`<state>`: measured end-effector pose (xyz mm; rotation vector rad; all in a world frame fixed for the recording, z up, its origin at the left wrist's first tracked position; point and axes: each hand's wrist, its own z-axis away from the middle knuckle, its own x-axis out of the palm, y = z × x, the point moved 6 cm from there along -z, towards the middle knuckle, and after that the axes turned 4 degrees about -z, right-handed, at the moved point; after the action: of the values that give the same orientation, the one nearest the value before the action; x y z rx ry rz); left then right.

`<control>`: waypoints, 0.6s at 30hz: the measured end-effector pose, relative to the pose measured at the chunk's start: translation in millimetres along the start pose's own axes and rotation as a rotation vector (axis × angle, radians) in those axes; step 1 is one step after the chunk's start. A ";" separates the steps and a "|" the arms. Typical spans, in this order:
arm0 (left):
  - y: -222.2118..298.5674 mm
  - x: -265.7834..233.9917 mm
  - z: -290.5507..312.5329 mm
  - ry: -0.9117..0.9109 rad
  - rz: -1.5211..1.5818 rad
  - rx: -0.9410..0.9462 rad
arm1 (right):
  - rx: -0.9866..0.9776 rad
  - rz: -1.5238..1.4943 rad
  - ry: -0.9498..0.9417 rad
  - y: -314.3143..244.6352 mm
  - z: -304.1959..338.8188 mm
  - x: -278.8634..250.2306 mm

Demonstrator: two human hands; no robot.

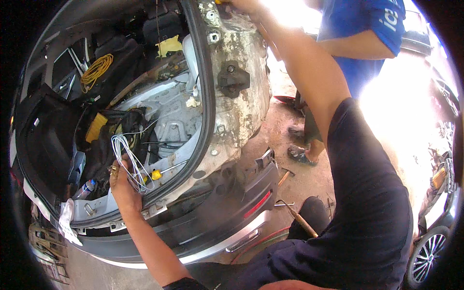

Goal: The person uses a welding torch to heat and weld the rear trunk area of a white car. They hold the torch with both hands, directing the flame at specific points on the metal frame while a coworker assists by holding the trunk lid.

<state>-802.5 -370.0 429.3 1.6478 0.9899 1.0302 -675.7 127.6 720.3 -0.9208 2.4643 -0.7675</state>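
Observation:
My left hand is closed around a loose coil of thin whitish wire above the rear opening of a stripped car. From the coil, one strand runs up and to the right. Beside the hand, a yellow-handled tool with a thin metal shaft lies on the sill. My right arm reaches up along the car's bare rear pillar. At the top edge my right hand is cut off, close to something yellow, and its fingers do not show.
A yellow cable coil and a plastic bottle lie inside the car. The rear bumper hangs below the opening. A person in a blue shirt stands at the right. A wooden-handled tool and a hammer are near the floor.

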 end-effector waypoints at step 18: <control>0.4 5.8 -2.7 -0.045 0.024 -0.011 | -0.200 0.762 0.021 58.6 -42.4 -10.8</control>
<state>-803.0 -363.9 431.4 1.6700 0.9358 1.0084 -718.3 187.1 718.8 0.0175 2.6335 -0.2642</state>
